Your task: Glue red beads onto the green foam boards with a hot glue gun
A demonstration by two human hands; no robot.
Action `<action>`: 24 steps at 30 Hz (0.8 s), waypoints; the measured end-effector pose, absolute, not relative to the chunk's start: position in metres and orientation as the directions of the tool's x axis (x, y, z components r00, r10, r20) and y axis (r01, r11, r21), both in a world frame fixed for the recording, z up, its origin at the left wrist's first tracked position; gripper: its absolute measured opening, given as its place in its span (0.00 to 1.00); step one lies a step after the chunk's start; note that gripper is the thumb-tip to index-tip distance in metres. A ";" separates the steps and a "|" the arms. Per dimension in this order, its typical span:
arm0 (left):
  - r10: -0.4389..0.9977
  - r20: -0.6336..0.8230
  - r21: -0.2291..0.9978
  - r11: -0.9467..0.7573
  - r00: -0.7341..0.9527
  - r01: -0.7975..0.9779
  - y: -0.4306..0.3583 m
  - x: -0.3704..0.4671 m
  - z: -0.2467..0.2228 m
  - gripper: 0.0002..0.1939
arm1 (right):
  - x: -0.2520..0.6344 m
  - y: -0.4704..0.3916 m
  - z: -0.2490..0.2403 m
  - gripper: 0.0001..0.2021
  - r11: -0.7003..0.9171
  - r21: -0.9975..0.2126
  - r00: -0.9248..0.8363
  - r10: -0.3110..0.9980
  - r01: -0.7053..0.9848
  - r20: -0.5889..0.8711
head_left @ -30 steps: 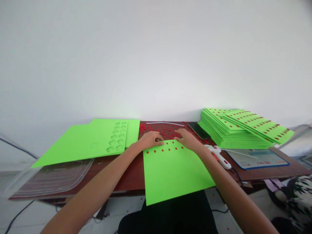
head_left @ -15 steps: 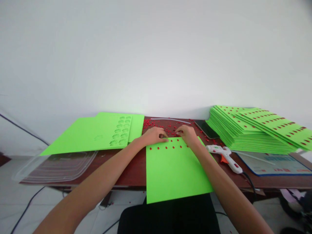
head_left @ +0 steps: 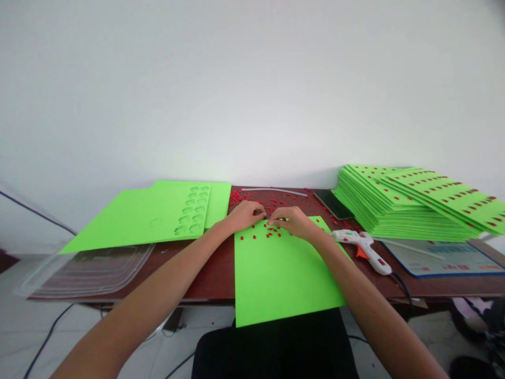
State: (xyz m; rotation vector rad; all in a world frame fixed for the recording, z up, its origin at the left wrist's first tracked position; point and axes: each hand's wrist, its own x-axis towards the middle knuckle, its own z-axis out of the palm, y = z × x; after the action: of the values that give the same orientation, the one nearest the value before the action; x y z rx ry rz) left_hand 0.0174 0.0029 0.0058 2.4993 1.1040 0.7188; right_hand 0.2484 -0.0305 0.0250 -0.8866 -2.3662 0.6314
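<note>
A bright green foam sheet (head_left: 284,284) lies in front of me, its near edge reaching past the table over my lap. Small red pieces (head_left: 268,236) form rows near its far edge, and a loose cluster of them lies by my right fingers. My left hand (head_left: 248,215) rests at the sheet's far left edge, thumb and fingers curled into a pinch; anything between them is too small to see. Bent over the far middle of the sheet, my right hand (head_left: 292,222) has its fingertips brought together among the red pieces. Its grip is hidden.
Green sheets with embossed shapes (head_left: 134,221) lie left, over a clear plastic lid (head_left: 90,279). Red pieces scatter behind my hands near a thin white stick (head_left: 274,190). Rightward are a phone (head_left: 333,204), a white glue gun (head_left: 365,247) with a cord, and stacked red-dotted sheets (head_left: 394,221).
My right hand has moved left and nearer, from beyond the far edge onto the sheet. A loose cluster of red pieces now lies beneath its fingers. My left hand has barely shifted.
</note>
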 end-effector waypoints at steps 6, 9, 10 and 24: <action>0.746 0.320 0.458 -0.661 0.584 0.595 0.000 0.017 0.008 0.11 | 0.255 -0.035 0.032 0.09 0.709 -0.530 -0.682 0.668 0.464 0.296; 0.741 0.324 0.450 -0.668 0.589 0.593 0.000 0.017 0.008 0.11 | 0.252 -0.037 0.032 0.09 0.713 -0.525 -0.719 0.649 0.464 0.247; 0.741 0.323 0.449 -0.667 0.589 0.594 0.000 0.017 0.008 0.10 | 0.250 -0.037 0.032 0.08 0.716 -0.525 -0.728 0.643 0.460 0.237; 0.749 0.328 0.420 -0.661 0.575 0.622 0.003 0.018 0.006 0.10 | 0.244 -0.027 0.013 0.03 0.798 -0.493 -0.718 0.564 0.346 0.408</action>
State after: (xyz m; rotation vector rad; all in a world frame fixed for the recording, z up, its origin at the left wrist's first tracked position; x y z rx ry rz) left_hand 0.0184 0.0026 0.0058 2.5496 1.1341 0.7108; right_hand 0.2444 -0.0274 0.0127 -0.6731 -2.4306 0.5222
